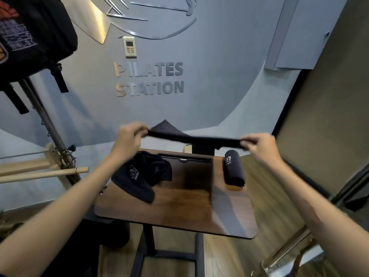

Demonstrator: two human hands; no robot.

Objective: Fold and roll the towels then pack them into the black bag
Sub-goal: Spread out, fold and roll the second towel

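— Towel (191,139), where is it?

— It is in the air, stretched between both hands above the far edge of the table (179,206). The left hand (127,139) pinches one end with curled fingers, and the right hand (259,143) pinches the other end in the same way. One corner of the cloth stands up just beyond the left fingers. The picture is blurred there, so I cannot tell how many times it is folded.

— What else is near the fingers?

— Below the left hand, a loose towel (141,174) lies crumpled on the wooden top, with a white logo on it; the letters are too small to read. Below and a little inside of the right fingers, a rolled towel (234,167) lies on the table near its right edge, also with a small white mark. Between these two, a dark slot (185,157) runs along the far side of the top. Nothing lies between the two hands except the stretched cloth.

— And the bag?

— A black bag (34,35) hangs high up, far to the left of the left hand, on a metal frame (46,116). It has white print that I cannot read.

— Any writing you can read?

— Yes, on the wall beyond the fingers: "PILATES STATION" (149,78). Above it hangs a white remote control (129,47).
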